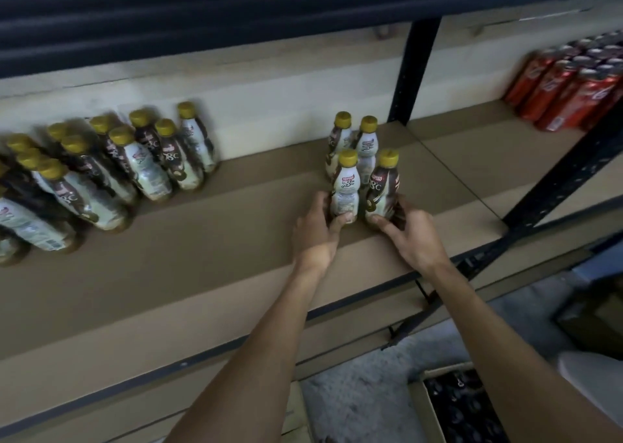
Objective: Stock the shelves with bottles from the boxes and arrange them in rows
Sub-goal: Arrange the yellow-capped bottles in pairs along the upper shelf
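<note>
Two small coffee bottles with gold caps stand side by side on the brown shelf board. My left hand grips the left bottle low on its body, thumb across the front. My right hand grips the base of the right bottle. Directly behind them stand two more bottles of the same kind. A larger group of several bottles stands in rows at the left of the shelf.
Red cans are packed at the right, beyond a black upright post. The shelf's front edge runs under my forearms. An open cardboard box holding dark bottles sits on the grey floor below.
</note>
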